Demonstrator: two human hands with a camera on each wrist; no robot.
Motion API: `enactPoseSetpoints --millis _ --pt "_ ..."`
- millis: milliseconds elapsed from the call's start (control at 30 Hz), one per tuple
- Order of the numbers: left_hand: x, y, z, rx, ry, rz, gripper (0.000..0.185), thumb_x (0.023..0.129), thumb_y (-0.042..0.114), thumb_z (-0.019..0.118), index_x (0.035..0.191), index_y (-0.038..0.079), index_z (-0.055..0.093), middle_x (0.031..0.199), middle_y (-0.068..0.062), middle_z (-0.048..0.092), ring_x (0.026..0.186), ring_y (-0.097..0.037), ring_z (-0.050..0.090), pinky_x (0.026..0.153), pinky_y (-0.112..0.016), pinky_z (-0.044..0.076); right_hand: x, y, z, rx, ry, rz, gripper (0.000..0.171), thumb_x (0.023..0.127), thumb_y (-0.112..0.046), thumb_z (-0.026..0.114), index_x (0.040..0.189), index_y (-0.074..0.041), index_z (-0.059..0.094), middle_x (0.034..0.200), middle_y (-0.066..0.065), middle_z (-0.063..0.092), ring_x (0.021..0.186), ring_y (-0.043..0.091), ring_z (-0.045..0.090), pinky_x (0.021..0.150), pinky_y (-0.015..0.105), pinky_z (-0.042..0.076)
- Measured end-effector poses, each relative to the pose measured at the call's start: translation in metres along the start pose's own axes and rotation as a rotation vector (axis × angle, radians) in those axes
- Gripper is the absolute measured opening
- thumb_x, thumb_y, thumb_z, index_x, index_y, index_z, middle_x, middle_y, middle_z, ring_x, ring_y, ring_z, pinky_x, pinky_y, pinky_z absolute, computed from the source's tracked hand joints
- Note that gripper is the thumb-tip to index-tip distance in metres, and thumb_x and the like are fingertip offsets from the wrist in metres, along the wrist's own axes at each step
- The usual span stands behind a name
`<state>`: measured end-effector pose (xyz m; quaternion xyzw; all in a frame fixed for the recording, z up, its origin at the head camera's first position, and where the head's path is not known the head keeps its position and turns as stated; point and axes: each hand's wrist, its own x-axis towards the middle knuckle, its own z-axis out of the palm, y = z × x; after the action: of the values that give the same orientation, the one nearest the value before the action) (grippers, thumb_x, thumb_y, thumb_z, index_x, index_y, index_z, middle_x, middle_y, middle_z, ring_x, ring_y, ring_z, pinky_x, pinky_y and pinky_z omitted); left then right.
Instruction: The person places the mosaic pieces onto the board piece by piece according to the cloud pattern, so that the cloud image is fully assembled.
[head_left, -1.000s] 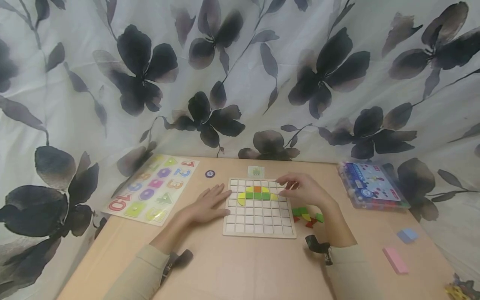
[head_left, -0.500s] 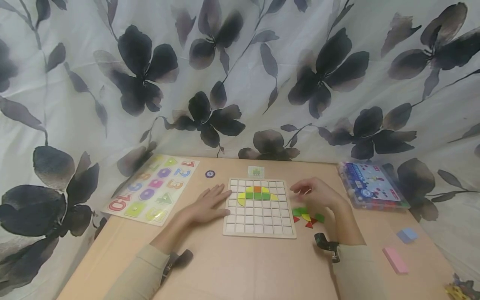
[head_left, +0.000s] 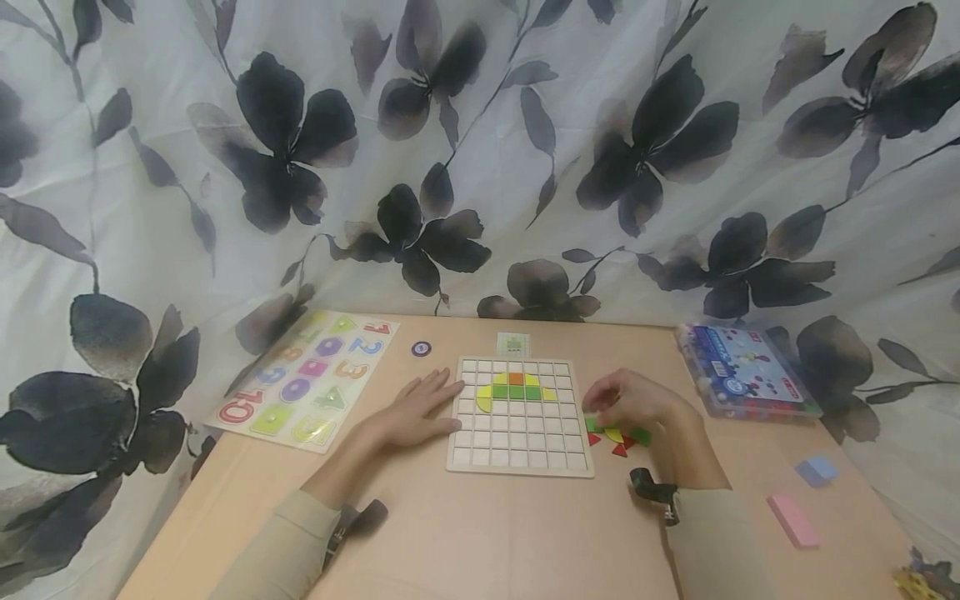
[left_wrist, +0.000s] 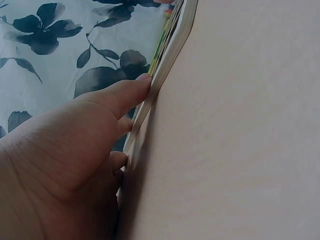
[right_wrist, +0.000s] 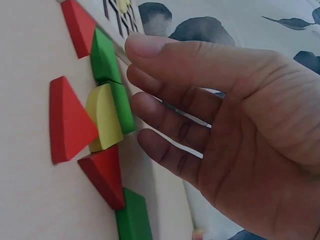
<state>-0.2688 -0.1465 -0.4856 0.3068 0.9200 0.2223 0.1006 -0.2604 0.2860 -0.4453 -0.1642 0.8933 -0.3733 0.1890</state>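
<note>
While a flowered curtain (head_left: 480, 150) hangs behind it, the table (head_left: 480, 533) carries a number puzzle (head_left: 303, 379) at the left, a clear plastic box (head_left: 742, 371) at the right and a gridded wooden board (head_left: 517, 437) in the middle. On the board's upper rows sit yellow, green and orange pieces (head_left: 516, 390). The left hand (head_left: 416, 410) lies flat with straight fingers against the board's left edge, grasping nothing. The right hand (head_left: 633, 400) hovers just right of the board, over a small heap of loose pieces (head_left: 618, 437); its fingers (right_wrist: 165, 112) are loosely curled near a green piece (right_wrist: 107, 75) and a yellow piece (right_wrist: 104, 117), and hold nothing. Red triangles (right_wrist: 67, 120) lie beside them. A pink block (head_left: 791, 521) and a blue block (head_left: 813, 471) lie well to the right.
</note>
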Motion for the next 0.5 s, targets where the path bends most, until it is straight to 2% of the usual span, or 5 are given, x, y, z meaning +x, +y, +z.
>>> enactPoseSetpoints --millis 200,500 --pt "-0.0001 -0.0007 0.0004 -0.004 -0.001 -0.002 0.078 0.102 0.058 0.056 0.166 0.024 0.028 0.176 -0.015 0.009 0.163 -0.034 0.004 0.131 -0.058 0.001 0.0027 0.0001 0.0036 0.023 -0.034 0.028 0.025 0.081 -0.003 0.086 0.104 -0.010 0.078 0.094 0.006 0.071 0.088 0.023 0.058 0.076 0.031 0.052" --pt "0.0004 -0.0013 0.0011 -0.005 0.001 -0.001 0.077 0.102 0.058 0.055 0.166 0.025 0.028 0.176 -0.014 0.009 0.163 -0.034 0.004 0.131 -0.058 0.001 0.0046 -0.0014 0.0065 0.016 -0.042 0.005 0.026 0.079 0.001 0.085 0.101 -0.007 0.075 0.092 0.007 0.069 0.087 0.023 0.057 0.077 0.031 0.050"
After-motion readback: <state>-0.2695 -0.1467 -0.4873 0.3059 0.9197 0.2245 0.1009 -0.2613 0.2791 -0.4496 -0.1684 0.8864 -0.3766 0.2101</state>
